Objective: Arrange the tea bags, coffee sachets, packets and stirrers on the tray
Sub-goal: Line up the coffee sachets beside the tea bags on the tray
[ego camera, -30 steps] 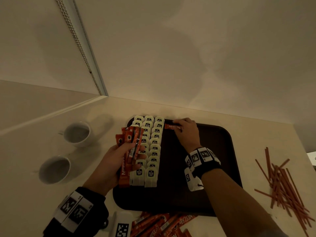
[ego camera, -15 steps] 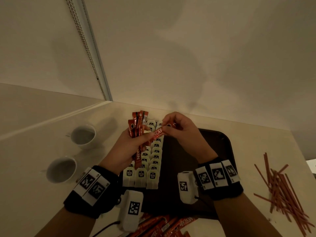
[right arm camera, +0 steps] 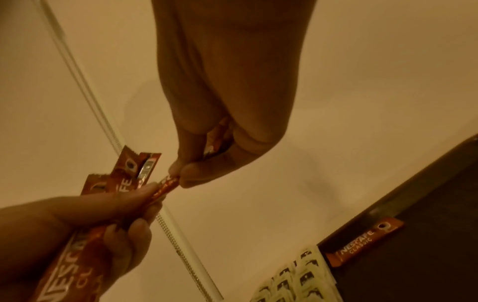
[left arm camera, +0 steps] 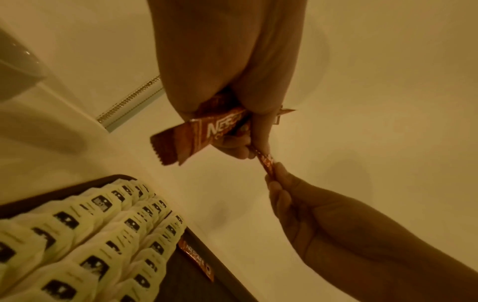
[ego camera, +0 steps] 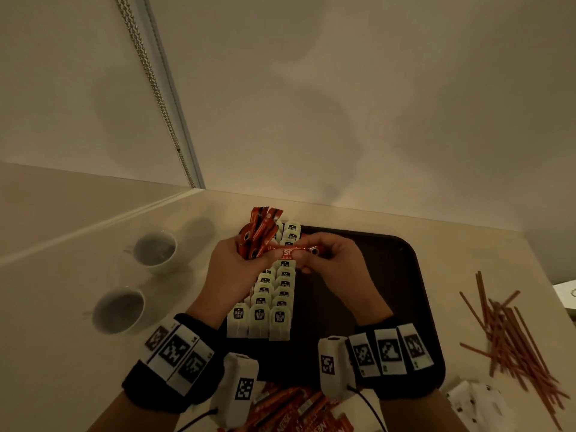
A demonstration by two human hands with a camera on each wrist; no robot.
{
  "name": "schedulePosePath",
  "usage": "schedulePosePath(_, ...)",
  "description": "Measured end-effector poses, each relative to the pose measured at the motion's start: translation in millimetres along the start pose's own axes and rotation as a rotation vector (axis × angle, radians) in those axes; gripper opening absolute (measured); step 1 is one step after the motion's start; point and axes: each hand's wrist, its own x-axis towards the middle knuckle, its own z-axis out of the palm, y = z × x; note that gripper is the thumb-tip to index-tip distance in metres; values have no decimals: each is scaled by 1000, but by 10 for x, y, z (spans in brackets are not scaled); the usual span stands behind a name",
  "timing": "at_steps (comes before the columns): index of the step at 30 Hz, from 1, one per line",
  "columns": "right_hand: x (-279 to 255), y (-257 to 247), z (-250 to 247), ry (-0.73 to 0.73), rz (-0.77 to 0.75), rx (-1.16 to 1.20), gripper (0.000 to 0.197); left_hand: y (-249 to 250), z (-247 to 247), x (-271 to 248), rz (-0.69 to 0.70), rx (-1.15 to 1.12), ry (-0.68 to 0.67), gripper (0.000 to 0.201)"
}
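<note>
My left hand point(ego camera: 240, 263) grips a bunch of red coffee sachets point(ego camera: 260, 227) upright above the tray's far left corner. My right hand point(ego camera: 327, 260) pinches one end of a single coffee sachet point(ego camera: 288, 252) that lies crosswise between both hands; its other end sits under my left thumb. The dark brown tray point(ego camera: 405, 307) holds three rows of pale tea bags point(ego camera: 274, 304) along its left side. One coffee sachet point(right arm camera: 362, 241) lies flat on the tray beside the far end of the tea bags. Red stirrers point(ego camera: 511, 335) lie loose on the counter right of the tray.
Two white cups point(ego camera: 156, 251) point(ego camera: 120, 308) stand on the counter left of the tray. More red sachets point(ego camera: 296, 410) lie in a heap at the near edge. White packets point(ego camera: 477, 403) sit at the near right. A wall and a window frame point(ego camera: 168, 98) close the back.
My right hand left a sachet flat on the tray and rose to meet my left hand. My left hand lifted the bunch farther back, and both hands now hold one sachet between them.
</note>
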Motion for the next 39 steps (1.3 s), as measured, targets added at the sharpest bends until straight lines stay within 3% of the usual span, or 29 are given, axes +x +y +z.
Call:
schedulePosePath(5,-51,27,-45,-41,77,161,19,-13,-45,-24,-79,-204,-42,7)
schedulePosePath(11,-103,150,-218,-94,93,-26,15,-124,-21,-113,-188,-274,-72,9)
schedulePosePath(17,219,614,-710,203,190,-322,12,-209,-101,-128,-371,-337,-60,14)
schedulePosePath(20,390,868,-815,209,235,-458,13,-219,-104,-124,-427,-370,-77,10)
schedulePosePath(27,706,1140,-749,182,281,-474,15,-306,-106,-120,-462,-332,-120,5)
schedulePosePath(39,942,1234,-662,305,226,-444,16,-349,-137,-100,-486,-316,-102,4)
